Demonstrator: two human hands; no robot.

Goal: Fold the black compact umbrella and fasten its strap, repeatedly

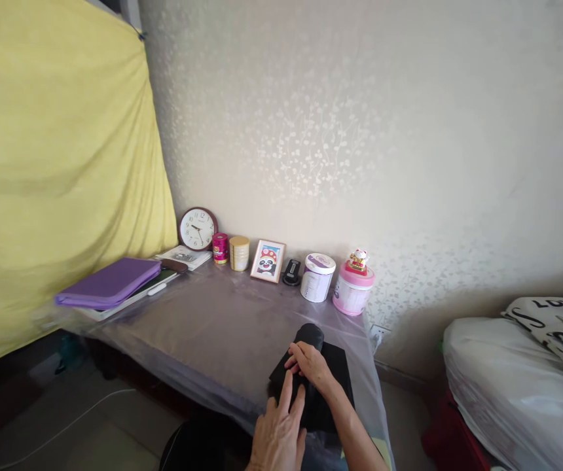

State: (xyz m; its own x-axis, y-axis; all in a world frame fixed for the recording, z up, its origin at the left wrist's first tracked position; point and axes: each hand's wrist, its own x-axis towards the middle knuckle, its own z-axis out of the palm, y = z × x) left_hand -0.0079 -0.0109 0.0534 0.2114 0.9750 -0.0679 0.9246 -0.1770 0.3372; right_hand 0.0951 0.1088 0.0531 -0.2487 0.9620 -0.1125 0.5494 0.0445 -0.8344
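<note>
While the right hand lies over the black things near the table's right end, its forearm slants in from the lower right, wrist roughly straight, fingers pointing up-left and bent inward. Can't tell if those fingers pinch anything; their undersides are hidden. Left hand is lower and to the left, coming up from the bottom edge, back of hand up, index and middle stretched forward and spread apart, thumb off to the right side. Its fingertips reach the black area just below the right hand's fingers; contact unclear.

Under and around the hands: a flat black piece on the table, with a dark rounded object showing just past the right hand. Can't tell if the two are joined.

Table has a clear plastic cover. Further out, along the wall, left to right: round clock, magenta tin, container with a yellowish lid, panda picture in a frame, small black device, white canister, pink-lidded canister with a cat figurine on top. Far left of table: purple folder on a stack. Beyond: yellow cloth hanging left, white bundle right.
</note>
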